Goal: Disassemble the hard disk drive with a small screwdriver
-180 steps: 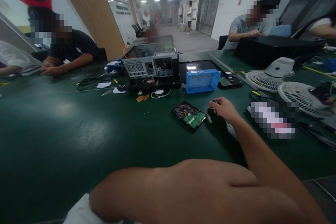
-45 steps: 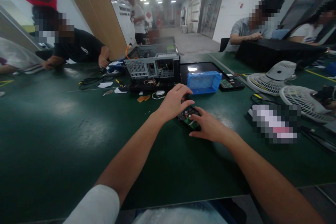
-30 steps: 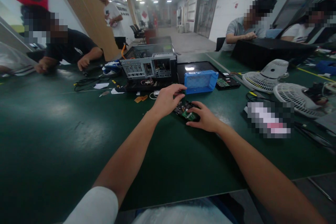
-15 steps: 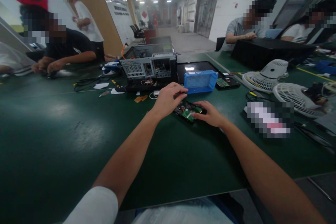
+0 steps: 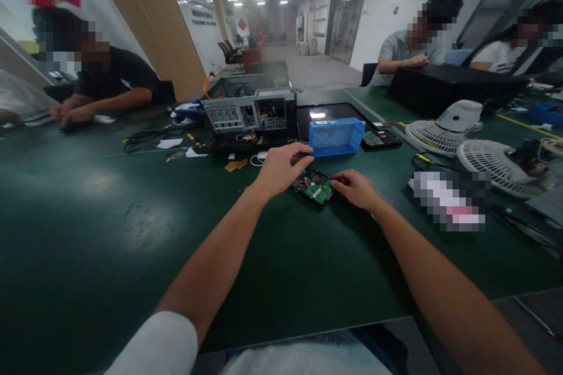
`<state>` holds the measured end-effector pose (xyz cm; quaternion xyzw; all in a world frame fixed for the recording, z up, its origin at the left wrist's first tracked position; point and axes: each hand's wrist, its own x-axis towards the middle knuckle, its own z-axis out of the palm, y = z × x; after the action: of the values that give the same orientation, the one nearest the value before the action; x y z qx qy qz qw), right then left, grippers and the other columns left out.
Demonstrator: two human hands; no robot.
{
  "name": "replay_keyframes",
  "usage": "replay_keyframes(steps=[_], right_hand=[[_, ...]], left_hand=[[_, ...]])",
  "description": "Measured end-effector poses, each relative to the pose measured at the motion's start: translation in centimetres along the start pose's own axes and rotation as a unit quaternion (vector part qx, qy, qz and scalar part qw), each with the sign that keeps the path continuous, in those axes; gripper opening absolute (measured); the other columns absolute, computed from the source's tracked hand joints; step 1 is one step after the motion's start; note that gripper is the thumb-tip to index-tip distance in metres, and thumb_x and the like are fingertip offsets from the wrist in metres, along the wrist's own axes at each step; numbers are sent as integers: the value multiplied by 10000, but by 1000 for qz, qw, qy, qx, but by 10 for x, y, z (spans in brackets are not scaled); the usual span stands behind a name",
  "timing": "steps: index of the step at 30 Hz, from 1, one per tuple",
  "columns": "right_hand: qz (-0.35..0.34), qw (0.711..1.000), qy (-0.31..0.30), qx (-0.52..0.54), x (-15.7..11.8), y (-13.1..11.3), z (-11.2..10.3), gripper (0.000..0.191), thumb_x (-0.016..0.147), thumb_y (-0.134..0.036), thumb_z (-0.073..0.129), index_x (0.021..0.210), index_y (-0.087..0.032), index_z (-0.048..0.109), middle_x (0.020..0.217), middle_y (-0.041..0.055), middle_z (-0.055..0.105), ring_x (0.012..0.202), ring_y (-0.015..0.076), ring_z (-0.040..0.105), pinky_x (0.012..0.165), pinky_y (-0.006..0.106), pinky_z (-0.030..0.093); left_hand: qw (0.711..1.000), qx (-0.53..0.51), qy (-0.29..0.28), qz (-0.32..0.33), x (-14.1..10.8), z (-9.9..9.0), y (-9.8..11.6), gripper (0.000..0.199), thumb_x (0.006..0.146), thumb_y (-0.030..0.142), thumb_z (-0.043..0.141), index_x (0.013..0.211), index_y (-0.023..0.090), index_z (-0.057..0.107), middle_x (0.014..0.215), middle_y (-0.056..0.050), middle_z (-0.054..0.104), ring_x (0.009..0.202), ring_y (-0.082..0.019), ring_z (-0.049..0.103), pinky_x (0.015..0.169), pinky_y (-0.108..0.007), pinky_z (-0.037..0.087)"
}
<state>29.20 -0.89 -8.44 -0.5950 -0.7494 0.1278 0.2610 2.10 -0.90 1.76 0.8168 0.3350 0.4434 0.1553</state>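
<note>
A hard drive [image 5: 320,192] with a green circuit board on a black body lies on the green table between my hands. My left hand [image 5: 284,169] hovers over its far left corner, thumb and index finger a little apart with nothing visible between them. Those fingertips are close to the lower left corner of a blue plastic bin [image 5: 336,137] standing on its side. At the drive's right edge, my right hand [image 5: 357,188] has thumb and index finger closed together. Something small and dark shows at those fingers, too unclear to name.
An opened computer case [image 5: 246,114] stands behind the drive, beside a flat black panel [image 5: 328,111]. Another circuit-board part [image 5: 378,137] lies right of the bin. White fans [image 5: 440,129] and cables are farther right. Paper scraps [image 5: 197,152] lie left. Other people sit across the table.
My right hand has shifted slightly right, its thumb moving off the circuit board to the drive's edge. More of the board shows. My left hand has barely moved. A standing person at left moved farther left.
</note>
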Motion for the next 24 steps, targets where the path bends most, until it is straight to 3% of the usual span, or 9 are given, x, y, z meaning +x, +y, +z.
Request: replay_keyframes(steps=[6,11,18,24], right_hand=[[15,1000,-4,20,1,-3,-2,260,961,-344,525,1047,-217,735,1048,73,724,925,205,647,813,305,479],[10,1000,-12,27,1,-3,-3,276,956,-405,537,1026,-227,736,1014,69,732,903,216,653,777,318,490],[-8,1000,-9,23,-1,-2,-2,267,920,-428,587,1028,-243,746,998,60,720,875,210,641,774,322,498],[-5,999,-17,29,-1,-3,-3,284,918,-447,586,1030,-248,755,973,57,717,856,214,642,762,332,495]], left_hand=[[1000,-21,1,8,1,0,0,140,886,226,707,1024,199,695,1112,-49,722,1006,-180,695,863,-334,607],[1000,5,17,9,2,-2,1,95,879,188,698,974,192,703,1098,-66,665,1032,-191,654,762,-301,614],[1000,13,-5,25,3,-3,3,158,896,136,666,1034,204,704,1069,-40,721,981,-170,686,889,-345,591],[999,-30,-26,-1,1,-1,6,149,898,233,704,1042,198,689,1063,-37,732,928,-166,710,879,-347,603]])
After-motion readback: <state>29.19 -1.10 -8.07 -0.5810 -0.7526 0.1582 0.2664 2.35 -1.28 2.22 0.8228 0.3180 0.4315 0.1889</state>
